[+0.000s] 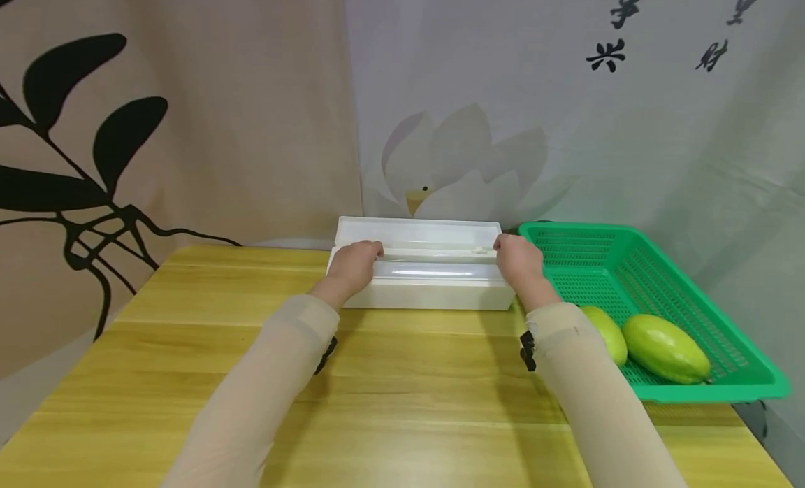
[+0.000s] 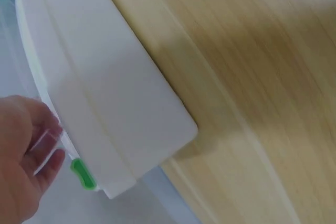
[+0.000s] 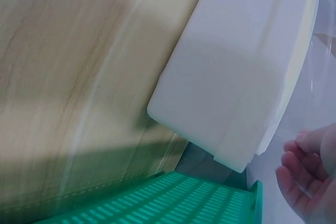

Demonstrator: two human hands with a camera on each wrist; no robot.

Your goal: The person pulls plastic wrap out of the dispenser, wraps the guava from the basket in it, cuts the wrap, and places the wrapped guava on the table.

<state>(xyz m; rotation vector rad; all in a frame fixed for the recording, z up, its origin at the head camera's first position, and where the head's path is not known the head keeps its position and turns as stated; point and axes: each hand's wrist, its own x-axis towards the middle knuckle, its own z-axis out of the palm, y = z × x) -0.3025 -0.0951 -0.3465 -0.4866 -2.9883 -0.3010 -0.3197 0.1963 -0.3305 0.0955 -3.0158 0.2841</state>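
Note:
A long white cling film dispenser (image 1: 434, 296) stands at the back of the table, its lid (image 1: 418, 231) raised. Clear, shiny cling film (image 1: 440, 270) stretches across its top. At the left end my left hand (image 1: 354, 266) pinches the film's edge; in the left wrist view its fingers (image 2: 46, 169) curl beside a green tab (image 2: 83, 174) on the dispenser. My right hand (image 1: 520, 266) pinches the film at the other end. The right wrist view shows its thumb and fingers (image 3: 296, 174) together, just past the dispenser's end. The film's exact edge is hard to see.
A green plastic basket (image 1: 723, 392) stands at the right, close to the dispenser's right end. Two green-yellow fruits (image 1: 665, 348) lie in it. A printed cloth (image 1: 465, 68) hangs behind the wooden table (image 1: 409, 404).

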